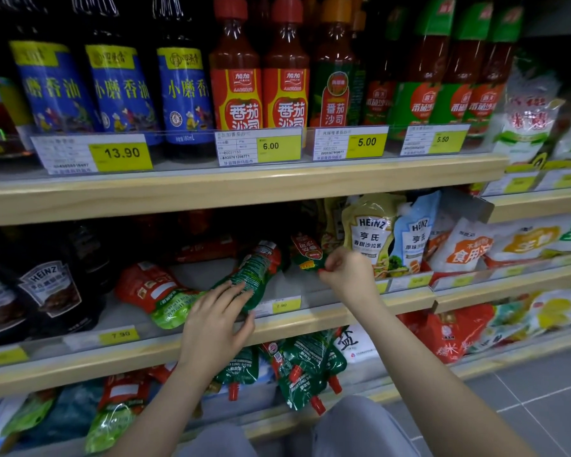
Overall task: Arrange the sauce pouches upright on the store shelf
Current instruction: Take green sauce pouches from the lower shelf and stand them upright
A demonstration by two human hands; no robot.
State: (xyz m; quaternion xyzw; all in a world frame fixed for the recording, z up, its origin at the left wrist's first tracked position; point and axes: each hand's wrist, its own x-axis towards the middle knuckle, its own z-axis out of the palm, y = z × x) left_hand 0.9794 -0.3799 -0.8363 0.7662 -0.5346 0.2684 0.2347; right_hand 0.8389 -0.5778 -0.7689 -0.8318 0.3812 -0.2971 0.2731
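On the middle shelf (310,319) a green-and-red sauce pouch (256,270) lies tilted on its back; my left hand (216,319) rests on its lower end, fingers spread over it. To its left another red-and-green pouch (155,291) lies flat. My right hand (346,270) pinches the bottom corner of a third red-and-green pouch (305,253), which stands leaning, upside down, beside the upright Heinz pouches (371,234).
Dark Heinz pouches (48,285) stand at the shelf's left. Bottles of sesame oil (119,90) and ketchup (236,90) fill the shelf above. Several green pouches (305,367) lie on the shelf below. White bags (468,249) sit to the right. Price tags line the shelf edges.
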